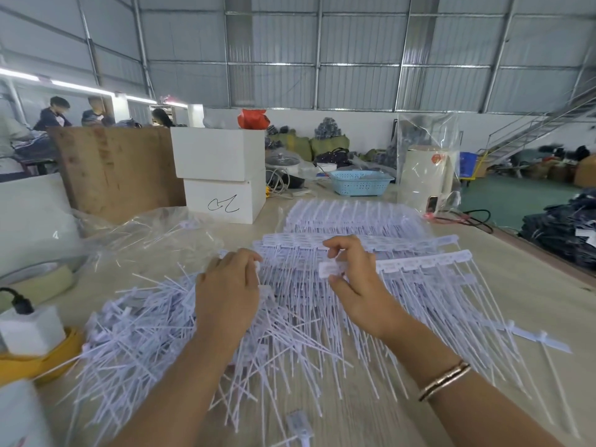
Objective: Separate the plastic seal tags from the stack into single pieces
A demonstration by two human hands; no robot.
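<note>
White plastic seal tags cover the table in front of me. Joined strips of tags (425, 262) lie stacked in rows at the middle and right, their thin tails pointing toward me. A loose pile of single tags (138, 333) spreads at the left. My right hand (351, 285) pinches the flat head of one tag (330, 270) between thumb and fingers, over the stack. At the stack's left edge my left hand (229, 291) has its fingers curled round the end of a strip (258, 265); what the fingers hold is mostly hidden.
A crumpled clear plastic bag (151, 240) lies at the left behind the pile. Two white boxes (222, 175), a wooden board (116, 169) and a blue basket (361, 182) stand at the back. A yellow tape roll (35, 359) sits at the near left. The table's edge (548, 253) runs along the right.
</note>
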